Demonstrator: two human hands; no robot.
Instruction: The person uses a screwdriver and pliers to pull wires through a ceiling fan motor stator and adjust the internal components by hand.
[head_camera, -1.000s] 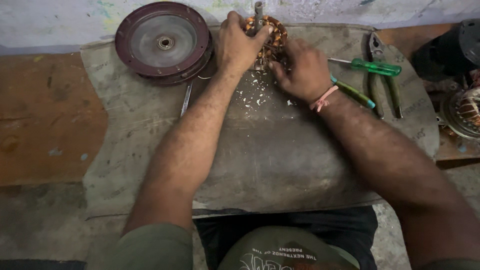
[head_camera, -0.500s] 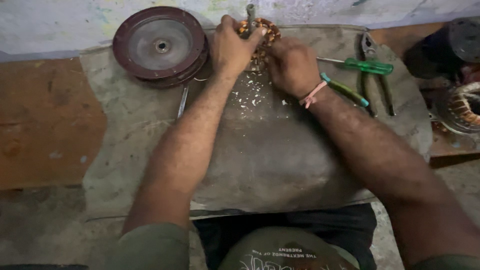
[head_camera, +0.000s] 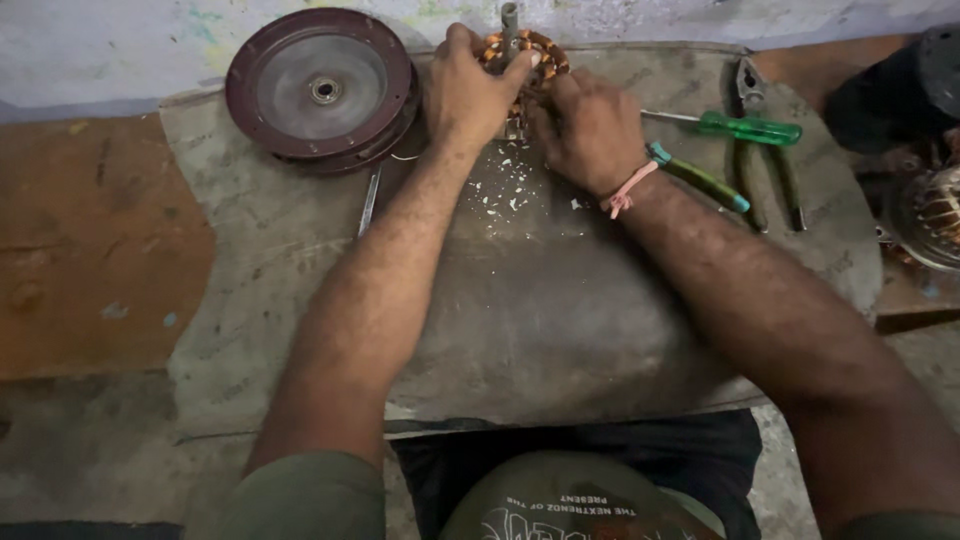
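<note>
Here, at the far edge of the grey stone surface (head_camera: 560, 320), a round copper-wound motor coil with a grey metal shaft (head_camera: 520, 45) stands upright; the left hand (head_camera: 468, 92) and right hand (head_camera: 590, 130) both grip it. White flakes (head_camera: 500, 190) lie just near it.

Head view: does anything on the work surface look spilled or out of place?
Yes. Small white flakes lie scattered on the grey slab, just below the copper-wound stator that both hands hold. They look like loose debris. Nothing else stands out.
</note>
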